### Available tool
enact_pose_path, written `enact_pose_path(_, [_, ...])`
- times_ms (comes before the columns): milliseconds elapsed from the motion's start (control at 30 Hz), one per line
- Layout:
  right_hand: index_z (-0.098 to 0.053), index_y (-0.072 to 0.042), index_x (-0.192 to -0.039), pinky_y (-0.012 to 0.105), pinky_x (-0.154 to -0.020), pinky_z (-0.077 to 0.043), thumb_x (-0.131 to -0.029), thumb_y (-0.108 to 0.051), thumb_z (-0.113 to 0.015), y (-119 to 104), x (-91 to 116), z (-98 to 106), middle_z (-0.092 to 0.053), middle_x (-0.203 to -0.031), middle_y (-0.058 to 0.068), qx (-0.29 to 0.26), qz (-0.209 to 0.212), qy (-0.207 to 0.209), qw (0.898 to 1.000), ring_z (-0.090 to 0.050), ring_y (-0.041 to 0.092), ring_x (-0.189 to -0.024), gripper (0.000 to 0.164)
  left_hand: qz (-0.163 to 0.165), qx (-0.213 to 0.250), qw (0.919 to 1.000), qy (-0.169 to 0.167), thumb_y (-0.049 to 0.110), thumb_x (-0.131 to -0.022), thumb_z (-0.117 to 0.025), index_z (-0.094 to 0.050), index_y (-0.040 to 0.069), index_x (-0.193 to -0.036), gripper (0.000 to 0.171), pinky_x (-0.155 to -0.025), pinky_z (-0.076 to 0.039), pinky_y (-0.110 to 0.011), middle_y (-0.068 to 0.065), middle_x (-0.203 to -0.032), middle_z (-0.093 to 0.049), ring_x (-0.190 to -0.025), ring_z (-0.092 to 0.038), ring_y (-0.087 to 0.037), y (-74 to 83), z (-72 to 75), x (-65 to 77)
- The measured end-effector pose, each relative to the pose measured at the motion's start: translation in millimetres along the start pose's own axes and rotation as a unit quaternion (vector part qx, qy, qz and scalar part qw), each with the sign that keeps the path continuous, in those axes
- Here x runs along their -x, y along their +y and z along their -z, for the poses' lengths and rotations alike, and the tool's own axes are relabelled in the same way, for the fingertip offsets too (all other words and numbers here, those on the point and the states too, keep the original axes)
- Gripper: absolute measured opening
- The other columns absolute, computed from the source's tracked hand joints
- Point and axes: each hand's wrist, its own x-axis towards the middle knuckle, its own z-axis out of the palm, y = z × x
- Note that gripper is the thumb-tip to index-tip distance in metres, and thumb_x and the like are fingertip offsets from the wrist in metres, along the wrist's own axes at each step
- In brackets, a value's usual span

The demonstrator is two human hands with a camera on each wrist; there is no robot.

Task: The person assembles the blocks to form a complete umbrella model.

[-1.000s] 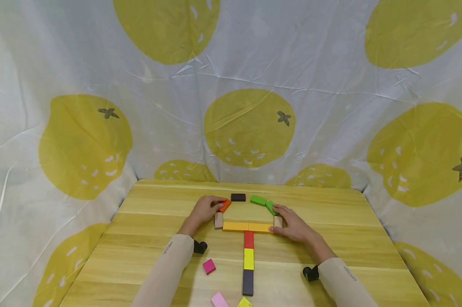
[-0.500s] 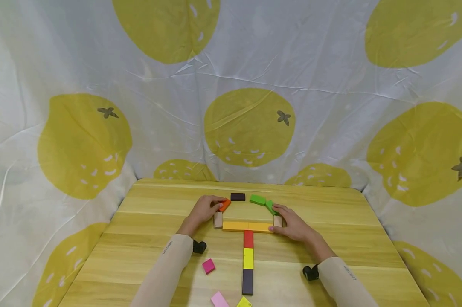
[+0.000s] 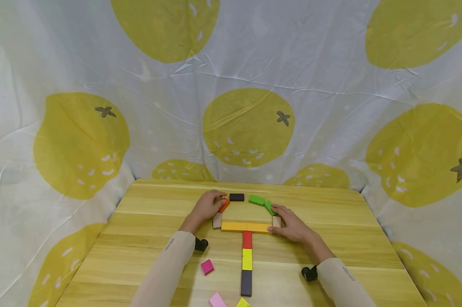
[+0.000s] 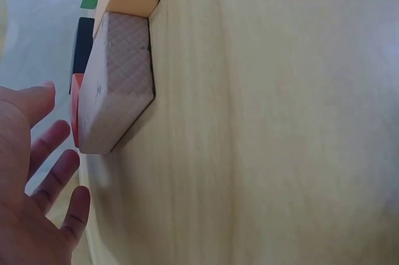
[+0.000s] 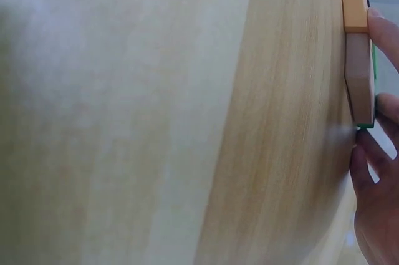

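In the head view, my left hand (image 3: 209,205) is beside a tilted orange block (image 3: 224,206). Its fingers are spread and loose in the left wrist view, with no block gripped. A pale wooden block (image 4: 118,84) stands just below the orange one. Across the layout, my right hand (image 3: 293,224) rests with fingers extended at a slanted green block (image 3: 269,207). Its thumb touches the end of the yellow-orange bar (image 3: 258,227), and a second pale block (image 5: 358,68) lies under that hand. A black block (image 3: 236,197) and another green block (image 3: 257,200) lie at the top of the arch.
A column of red (image 3: 247,239), yellow (image 3: 247,259) and dark (image 3: 246,283) blocks runs from the bar toward the near edge. Loose magenta (image 3: 207,267), pink (image 3: 217,299) and yellow (image 3: 243,302) blocks lie nearby. A patterned curtain (image 3: 323,128) stands behind the table (image 3: 330,204).
My left hand has risen slightly and its fingers have come away from the orange block. The right hand has stayed in place, and the view has shifted a little.
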Motion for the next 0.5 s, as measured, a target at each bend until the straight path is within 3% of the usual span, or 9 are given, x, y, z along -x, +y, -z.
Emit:
enact_pose_path(333, [-0.04,-0.004,-0.157,0.062,-0.12,-0.032,-0.093,-0.052,-0.072,0.9,0.6,-1.4,-0.034,-0.167,0.012,0.005,-0.005,0.0,1.0,-0.032,0.041,-0.152,0.087,-0.057,-0.056,0.9963,-0.031,0.024,-0.104,-0.062,-0.06,0.007,-0.143,0.043,-0.116,-0.039,-0.059,-0.016,-0.15,-0.055,-0.138,-0.05,-0.041,4.2,-2.6,-5.6])
enact_pose_path(500, [-0.041,-0.004,-0.157,0.062,-0.12,-0.033,-0.092,-0.05,-0.074,-0.7,0.1,-2.1,-0.035,-0.166,0.012,-0.004,-0.007,0.003,1.0,-0.033,0.041,-0.152,0.086,-0.064,-0.069,0.9948,-0.04,0.024,-0.104,-0.061,-0.061,0.01,-0.142,0.041,-0.115,-0.04,-0.058,-0.012,-0.15,-0.056,-0.137,-0.05,-0.038,8.2,-2.2,-8.1])
